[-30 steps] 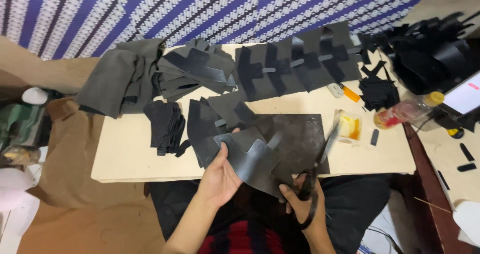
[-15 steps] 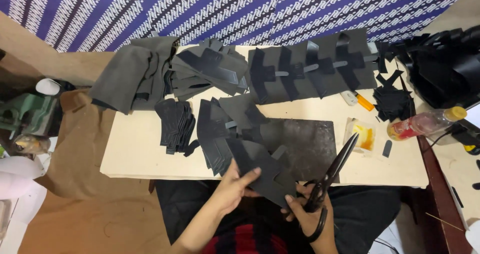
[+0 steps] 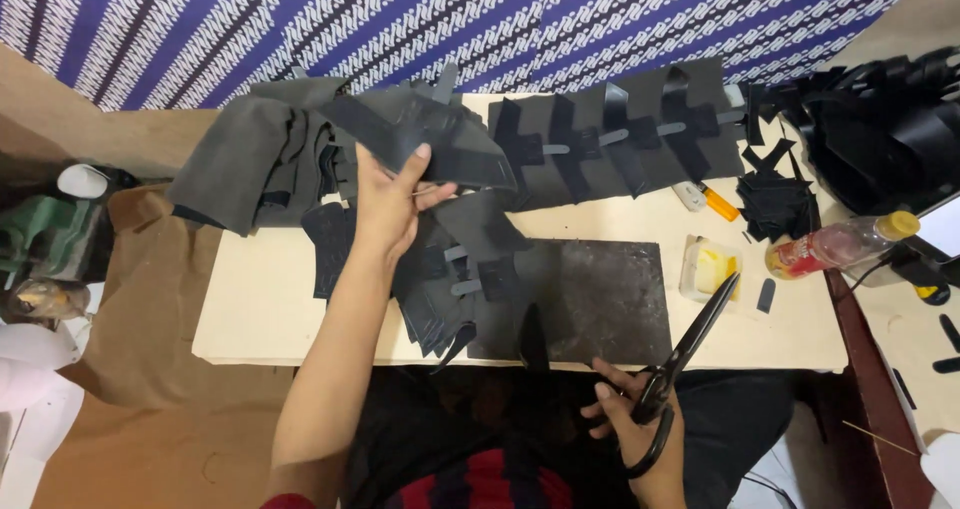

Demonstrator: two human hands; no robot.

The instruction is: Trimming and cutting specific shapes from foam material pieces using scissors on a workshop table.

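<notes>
My left hand (image 3: 388, 205) reaches forward over the table and grips a black cut leather piece (image 3: 425, 139) at the stack near the far left. My right hand (image 3: 628, 421) stays near my lap at the front edge, holding large black scissors (image 3: 690, 344) whose blades point up and right over the table. A dark rectangular cutting mat (image 3: 590, 299) lies in front of me. More black cut pieces (image 3: 445, 269) are piled beside the mat under my left forearm.
A row of black cut pieces (image 3: 620, 134) lines the far edge. A grey fabric heap (image 3: 245, 164) sits far left, black scraps (image 3: 775, 199) and straps (image 3: 885, 129) right. A yellow glue tub (image 3: 708, 267), a bottle (image 3: 835, 244) and a cutter (image 3: 705, 201) lie right.
My left hand has lifted the cut piece away from the scissors and carried it forward to the far stack. The right hand with the scissors stayed near the front edge.
</notes>
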